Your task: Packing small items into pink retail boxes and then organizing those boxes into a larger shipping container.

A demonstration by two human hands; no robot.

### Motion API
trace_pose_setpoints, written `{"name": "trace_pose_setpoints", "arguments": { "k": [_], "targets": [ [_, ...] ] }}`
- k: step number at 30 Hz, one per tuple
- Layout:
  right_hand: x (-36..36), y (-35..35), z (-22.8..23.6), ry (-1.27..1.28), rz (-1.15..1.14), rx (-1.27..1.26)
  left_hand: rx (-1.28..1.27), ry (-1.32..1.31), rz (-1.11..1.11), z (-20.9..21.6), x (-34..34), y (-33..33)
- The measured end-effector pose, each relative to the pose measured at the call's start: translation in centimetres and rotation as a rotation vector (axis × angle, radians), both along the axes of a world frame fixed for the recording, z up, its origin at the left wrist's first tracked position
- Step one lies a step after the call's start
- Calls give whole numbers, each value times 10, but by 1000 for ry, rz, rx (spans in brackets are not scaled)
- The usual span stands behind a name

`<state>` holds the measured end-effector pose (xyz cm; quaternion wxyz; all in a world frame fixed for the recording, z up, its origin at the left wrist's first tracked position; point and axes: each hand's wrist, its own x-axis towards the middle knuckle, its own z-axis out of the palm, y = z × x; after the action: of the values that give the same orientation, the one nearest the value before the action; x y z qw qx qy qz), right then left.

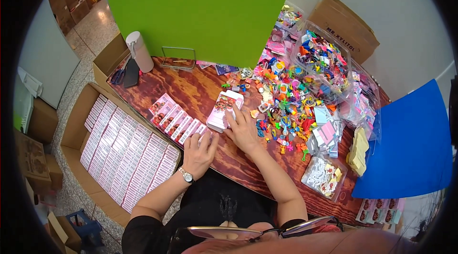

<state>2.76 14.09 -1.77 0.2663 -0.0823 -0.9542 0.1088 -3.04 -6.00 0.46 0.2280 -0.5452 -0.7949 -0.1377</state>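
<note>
Head view: one slim pink-and-white paperboard box [220, 107], rectangular, its face printed with red pictures and its end flap raised, on the table [234, 164] at the centre of the frame. Table surface: glossy, reddish-brown wood grain. Right hand [243, 132]: fingers part-bent, resting on the box's right and lower sides; whether it grips cannot be told. Left hand [198, 154]: fingers loosely curled at the near end of a row of small pink printed boxes [174, 121]; a hold cannot be made out. Each box in the row bears a white label strip, lettering too small to read.

Left of frame: one open brown corrugated carton [76, 123], packed with tight rows of white-and-pink boxes [126, 149]. Right of centre: heap of small, glossy, multicoloured plastic trinkets [284, 99], shapes mixed. Upper right: brown cardboard box [341, 25], one line of dark lettering. Far right: smooth blue sheet [405, 144].
</note>
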Motion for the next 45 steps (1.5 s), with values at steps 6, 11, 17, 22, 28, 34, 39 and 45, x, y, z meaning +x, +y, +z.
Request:
{"name": "trace_pose_setpoints", "arguments": {
  "k": [6,11,17,22,28,34,39,45],
  "targets": [
    [10,11,-37,-66,148,140,33,33,55,-11,-16,-5],
    [9,3,-23,-53,80,58,24,-1,55,-14,-15,-4],
    [7,8,-40,-19,128,22,48,-39,63,-4,-16,-4],
    [0,-3,-12,-281,-60,-41,150,-109,22,12,-13,7],
    [20,14,-29,-74,145,-87,325,-412,-101,12,0,28],
    [70,0,46,177,178,245,413,-982,-66,-12,-1,45],
    [108,-10,31,118,263,504,560,-1724,-236,-4,9,79],
    [124,-18,33,45,352,376,500,-1787,-216,-17,15,83]
  ]
}}
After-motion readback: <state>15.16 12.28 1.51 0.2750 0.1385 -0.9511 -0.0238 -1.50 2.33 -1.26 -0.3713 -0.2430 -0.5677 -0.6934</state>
